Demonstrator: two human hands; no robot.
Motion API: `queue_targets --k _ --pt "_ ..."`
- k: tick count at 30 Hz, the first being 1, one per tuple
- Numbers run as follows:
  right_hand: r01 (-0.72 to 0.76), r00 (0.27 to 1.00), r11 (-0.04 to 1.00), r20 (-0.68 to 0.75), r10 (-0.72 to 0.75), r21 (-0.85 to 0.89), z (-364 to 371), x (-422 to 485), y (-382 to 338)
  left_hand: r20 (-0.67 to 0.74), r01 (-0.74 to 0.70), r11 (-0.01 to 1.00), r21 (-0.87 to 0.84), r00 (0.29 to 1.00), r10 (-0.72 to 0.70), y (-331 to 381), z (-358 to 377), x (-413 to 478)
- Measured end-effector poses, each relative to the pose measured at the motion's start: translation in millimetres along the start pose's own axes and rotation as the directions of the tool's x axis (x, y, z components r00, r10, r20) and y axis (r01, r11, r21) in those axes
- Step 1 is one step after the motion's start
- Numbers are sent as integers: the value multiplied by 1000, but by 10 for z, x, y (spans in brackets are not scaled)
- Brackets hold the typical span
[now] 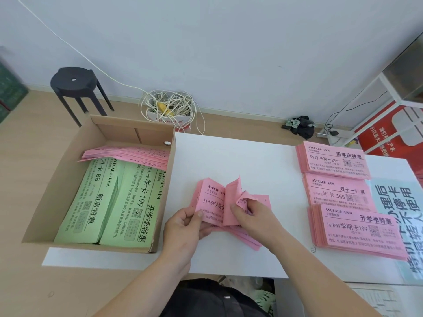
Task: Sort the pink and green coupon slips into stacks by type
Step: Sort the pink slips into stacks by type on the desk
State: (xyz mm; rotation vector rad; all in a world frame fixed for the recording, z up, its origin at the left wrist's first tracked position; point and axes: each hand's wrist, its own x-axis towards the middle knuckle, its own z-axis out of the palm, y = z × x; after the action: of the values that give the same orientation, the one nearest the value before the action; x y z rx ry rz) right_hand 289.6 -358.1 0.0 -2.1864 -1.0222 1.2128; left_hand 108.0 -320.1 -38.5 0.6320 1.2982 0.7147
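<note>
A bundle of pink slips (211, 202) lies mid-table, fanned open. My left hand (185, 227) pinches its left edge. My right hand (254, 216) holds a few curled-up slips at the bundle's right side. Three sorted pink stacks sit on the right: a far stack (334, 160), a middle stack (338, 191) and a near stack (357, 232), each with a different heading. A cardboard box (57, 193) on the left holds two green stacks (91, 202) (135, 207) and a pink pile (128, 153) at its far end.
The white table (240, 156) ends just in front of my arms. A light-blue printed sheet (402, 220) lies under the right stacks. On the floor behind stand a black stool (75, 84), a tangle of white cable (169, 108) and a white rack (389, 99).
</note>
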Motion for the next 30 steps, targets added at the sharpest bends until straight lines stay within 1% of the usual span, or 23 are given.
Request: queue_targets --k 3,7,10,12,14,16,19,21,23,25,27,30 --pt "-7 1000 1000 -3 7 -6 12 -1 -22 -9 6 1000 16 1000 -6 26 -2 29" --pt "-1 1000 999 12 0 38 -12 -58 -75 -6 21 1000 21 1000 -21 49 13 60" --pt "11 1000 1000 -27 -11 -8 22 -41 -54 35 19 999 34 999 -20 73 52 29" --pt "57 998 998 1 -57 -31 71 -47 -47 30 -1 999 35 1000 0 77 69 19" --pt "99 994 986 62 -91 -133 130 -71 -54 31 -22 998 57 999 20 82 79 6" --pt "119 991 959 84 -101 -257 180 -69 -72 26 -41 997 68 999 39 93 84 -5" --pt "120 991 941 100 -93 -316 223 -71 -61 38 -64 995 81 997 61 106 92 -18" --pt "109 990 961 118 -81 -253 215 -58 -43 59 -81 994 72 995 76 116 97 -8" --pt "98 986 990 147 -81 -106 186 -50 -77 106 -96 993 63 990 89 129 122 -3" --pt "99 988 995 117 -101 20 169 -17 -111 145 -98 990 98 986 84 119 154 -15" --pt "80 996 995 39 -82 62 162 -21 -153 167 -87 991 105 983 69 96 166 -41" --pt "55 998 997 6 -56 45 142 -67 -159 217 -60 996 61 975 46 65 120 -28"
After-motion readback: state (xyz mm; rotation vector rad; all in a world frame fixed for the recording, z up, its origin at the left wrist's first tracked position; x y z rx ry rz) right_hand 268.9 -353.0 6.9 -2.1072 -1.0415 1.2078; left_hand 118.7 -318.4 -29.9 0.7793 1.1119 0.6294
